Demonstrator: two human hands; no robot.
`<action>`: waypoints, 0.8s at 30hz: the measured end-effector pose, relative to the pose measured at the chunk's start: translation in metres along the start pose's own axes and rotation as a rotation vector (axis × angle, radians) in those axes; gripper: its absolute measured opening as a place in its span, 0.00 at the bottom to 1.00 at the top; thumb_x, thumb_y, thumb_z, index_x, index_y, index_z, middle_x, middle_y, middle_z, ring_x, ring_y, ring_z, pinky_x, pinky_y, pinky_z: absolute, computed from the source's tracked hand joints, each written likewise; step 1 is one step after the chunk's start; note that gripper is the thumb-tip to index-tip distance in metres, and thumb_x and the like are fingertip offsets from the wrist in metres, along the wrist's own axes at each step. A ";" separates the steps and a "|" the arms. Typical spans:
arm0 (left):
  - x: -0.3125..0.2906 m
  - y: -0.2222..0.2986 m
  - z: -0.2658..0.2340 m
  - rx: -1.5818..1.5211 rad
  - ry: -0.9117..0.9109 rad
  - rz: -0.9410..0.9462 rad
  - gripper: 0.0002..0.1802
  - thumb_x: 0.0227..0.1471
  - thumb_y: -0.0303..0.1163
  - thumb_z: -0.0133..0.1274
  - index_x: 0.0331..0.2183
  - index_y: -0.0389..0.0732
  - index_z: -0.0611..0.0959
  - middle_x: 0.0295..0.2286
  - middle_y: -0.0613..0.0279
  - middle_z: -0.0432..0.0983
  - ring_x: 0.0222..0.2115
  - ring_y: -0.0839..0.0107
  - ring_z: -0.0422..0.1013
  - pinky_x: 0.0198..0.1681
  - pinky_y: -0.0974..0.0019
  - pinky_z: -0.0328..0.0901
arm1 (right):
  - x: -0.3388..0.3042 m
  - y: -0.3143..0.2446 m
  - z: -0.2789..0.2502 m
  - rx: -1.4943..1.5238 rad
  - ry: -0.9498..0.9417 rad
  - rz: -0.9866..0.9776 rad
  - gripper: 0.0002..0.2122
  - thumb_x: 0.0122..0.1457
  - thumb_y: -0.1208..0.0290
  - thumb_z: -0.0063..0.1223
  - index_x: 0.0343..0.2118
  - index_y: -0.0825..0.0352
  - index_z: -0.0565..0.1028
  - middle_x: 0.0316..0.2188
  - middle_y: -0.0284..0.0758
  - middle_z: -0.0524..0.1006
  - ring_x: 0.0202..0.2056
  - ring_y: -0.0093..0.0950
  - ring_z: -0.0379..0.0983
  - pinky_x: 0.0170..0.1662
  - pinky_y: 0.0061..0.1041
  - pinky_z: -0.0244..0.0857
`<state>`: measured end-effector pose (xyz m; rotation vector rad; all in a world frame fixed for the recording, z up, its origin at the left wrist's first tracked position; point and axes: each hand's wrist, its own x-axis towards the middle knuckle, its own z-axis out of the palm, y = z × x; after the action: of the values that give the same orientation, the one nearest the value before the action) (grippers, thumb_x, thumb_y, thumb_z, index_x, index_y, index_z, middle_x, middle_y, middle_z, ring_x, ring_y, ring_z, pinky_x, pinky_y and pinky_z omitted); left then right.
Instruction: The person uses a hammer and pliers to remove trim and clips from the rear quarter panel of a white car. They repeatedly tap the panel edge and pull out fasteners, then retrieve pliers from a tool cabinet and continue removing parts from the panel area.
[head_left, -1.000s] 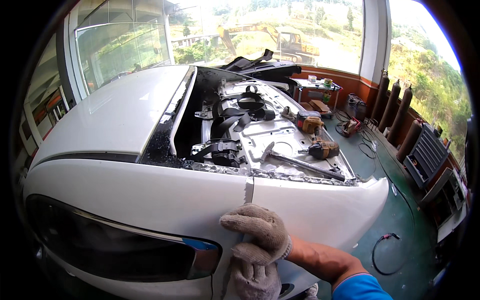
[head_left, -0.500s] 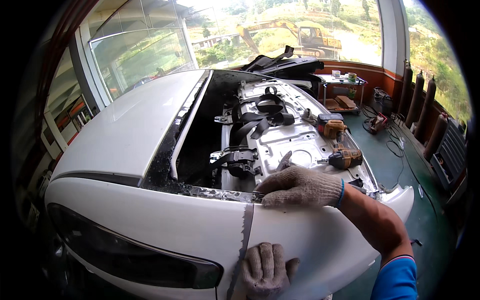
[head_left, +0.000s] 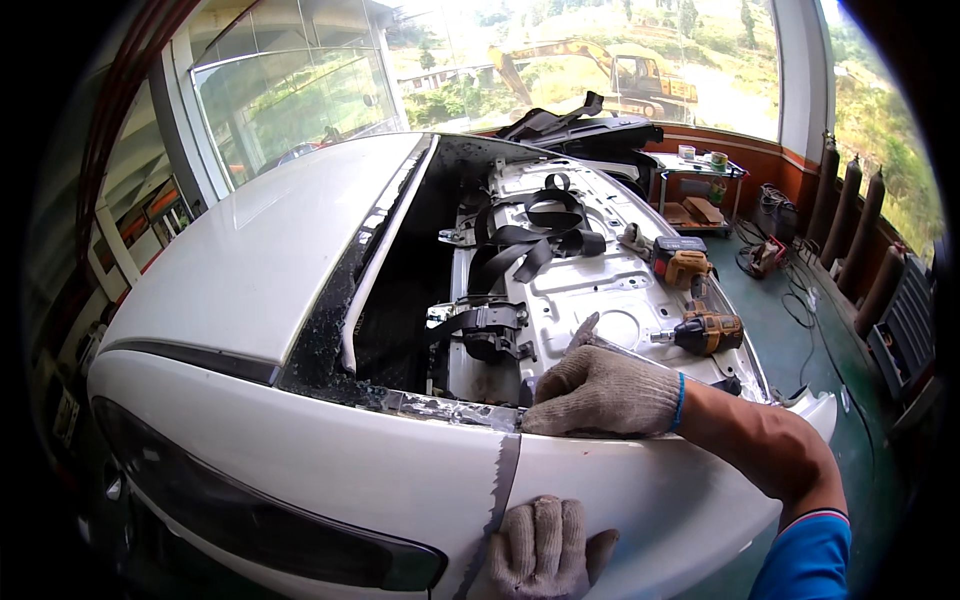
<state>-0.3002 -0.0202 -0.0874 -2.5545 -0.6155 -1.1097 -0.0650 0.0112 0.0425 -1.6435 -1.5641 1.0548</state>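
My right hand (head_left: 612,392), in a knitted grey-brown glove, is closed at the top edge of a white car's rear side panel (head_left: 630,470). A narrow, dark-tipped piece (head_left: 586,330) sticks up beyond its knuckles; I cannot make out what it is, and the fingers' undersides are hidden. Lower down, my left hand (head_left: 543,550), gloved alike, rests flat against the panel with its fingers pointing up and the thumb apart. Just left of both hands, a ragged grey strip (head_left: 500,490) crosses the white paint. A bare metal ledge (head_left: 450,408) runs left from the right hand.
A yellow-and-black cordless impact wrench (head_left: 705,333) lies on the white metal shelf (head_left: 575,300). Black seat belts (head_left: 540,245) coil there beside a dark opening (head_left: 400,320). A trolley (head_left: 690,170), cables (head_left: 800,290) and gas cylinders (head_left: 845,215) stand beyond, right.
My view has shifted slightly, so the car sits lower and farther right. The right hand's fingers look more curled at the panel edge. My left hand stays flat on the panel.
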 end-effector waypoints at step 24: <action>0.029 -0.021 0.002 -0.127 0.070 0.095 0.25 0.67 0.49 0.50 0.51 0.40 0.86 0.52 0.54 0.79 0.55 0.54 0.74 0.45 0.56 0.67 | -0.002 -0.021 0.045 0.423 0.406 -0.383 0.07 0.65 0.78 0.58 0.44 0.70 0.79 0.30 0.31 0.78 0.29 0.23 0.77 0.32 0.22 0.73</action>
<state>-0.2914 0.0064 -0.0656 -2.6070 -0.4135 -1.2363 -0.1144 0.0070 0.0388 -1.1247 -1.2180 0.7272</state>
